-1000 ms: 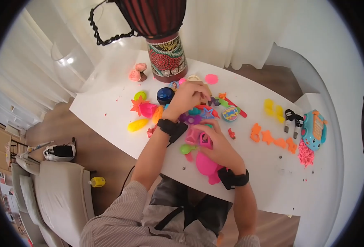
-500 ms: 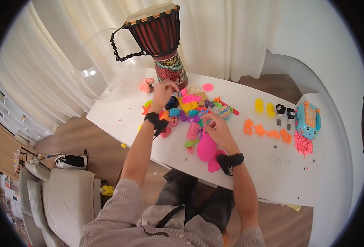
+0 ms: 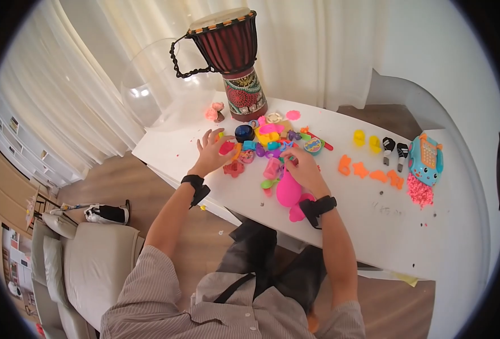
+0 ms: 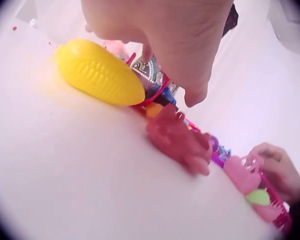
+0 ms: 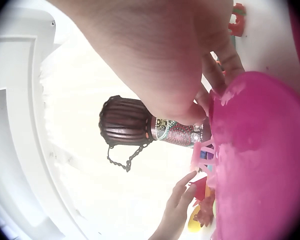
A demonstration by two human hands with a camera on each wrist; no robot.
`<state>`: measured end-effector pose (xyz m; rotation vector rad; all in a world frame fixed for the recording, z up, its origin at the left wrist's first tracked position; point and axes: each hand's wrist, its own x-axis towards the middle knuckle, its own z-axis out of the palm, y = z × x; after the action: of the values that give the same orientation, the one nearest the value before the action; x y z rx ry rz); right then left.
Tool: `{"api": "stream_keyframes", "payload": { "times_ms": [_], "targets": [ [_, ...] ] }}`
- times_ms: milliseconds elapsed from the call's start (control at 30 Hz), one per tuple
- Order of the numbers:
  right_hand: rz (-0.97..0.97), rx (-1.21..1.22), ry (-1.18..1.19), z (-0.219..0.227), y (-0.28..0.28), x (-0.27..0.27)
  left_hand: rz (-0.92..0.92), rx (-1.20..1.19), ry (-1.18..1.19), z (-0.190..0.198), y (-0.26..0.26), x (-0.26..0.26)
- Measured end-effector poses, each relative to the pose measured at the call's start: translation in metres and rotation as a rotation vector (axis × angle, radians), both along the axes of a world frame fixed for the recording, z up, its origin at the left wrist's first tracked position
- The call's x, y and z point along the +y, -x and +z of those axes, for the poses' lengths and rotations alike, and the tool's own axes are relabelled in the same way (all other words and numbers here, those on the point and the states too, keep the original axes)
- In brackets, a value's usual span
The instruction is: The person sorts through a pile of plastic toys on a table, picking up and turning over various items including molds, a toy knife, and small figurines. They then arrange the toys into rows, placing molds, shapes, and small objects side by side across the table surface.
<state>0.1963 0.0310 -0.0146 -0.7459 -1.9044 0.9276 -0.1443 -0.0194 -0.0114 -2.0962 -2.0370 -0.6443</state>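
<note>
My left hand (image 3: 209, 155) reaches over the left end of a pile of colourful plastic toys, fingers spread, nothing in its grip. In the left wrist view a yellow toy corn cob (image 4: 100, 72) and a reddish mould (image 4: 177, 140) lie below it. A hot-pink piece (image 3: 226, 148) shows beside its thumb. My right hand (image 3: 307, 172) has bent fingers at the narrow upper end of a large magenta toy (image 3: 288, 192); I cannot tell whether they grip it. A pale pink cup-like toy (image 3: 272, 168) lies just left of those fingers.
A carved drum (image 3: 244, 85) stands at the back of the white table (image 3: 363, 226). To the right are orange shapes (image 3: 379, 176), yellow pieces (image 3: 359, 138), black-and-white items (image 3: 402, 151), a toy telephone (image 3: 427, 158) and pink crumbs (image 3: 419, 191). Pink flowers (image 3: 214, 112) sit back left.
My left hand has drawn back from the middle of the pile to its left end, and its fingers have spread. The right hand stays by the magenta toy. The head view has shifted.
</note>
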Motion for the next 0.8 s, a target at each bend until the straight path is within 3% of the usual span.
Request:
{"api": "stream_keyframes", "payload": {
  "times_ms": [200, 333, 433, 500, 600, 800],
  "targets": [
    [-0.037, -0.031, -0.073, -0.001, 0.002, 0.002, -0.068, 0.182, -0.088, 0.009, -0.038, 0.023],
    [-0.062, 0.01, -0.001, 0.005, -0.005, 0.0, 0.02, 0.342, -0.027, 0.015, -0.054, 0.036],
    [-0.095, 0.0, -0.052, 0.0, -0.006, 0.004, 0.043, 0.258, 0.069, 0.015, -0.052, 0.041],
    [-0.104, 0.002, -0.06, -0.005, -0.005, 0.007, 0.068, 0.064, 0.135, 0.014, -0.046, 0.047],
    [-0.099, 0.006, -0.07, -0.008, -0.004, 0.009, -0.008, -0.081, 0.242, 0.021, -0.033, 0.049],
    [-0.08, 0.003, -0.037, -0.006, -0.004, 0.009, -0.037, -0.201, 0.302, 0.025, -0.019, 0.062]
  ]
}}
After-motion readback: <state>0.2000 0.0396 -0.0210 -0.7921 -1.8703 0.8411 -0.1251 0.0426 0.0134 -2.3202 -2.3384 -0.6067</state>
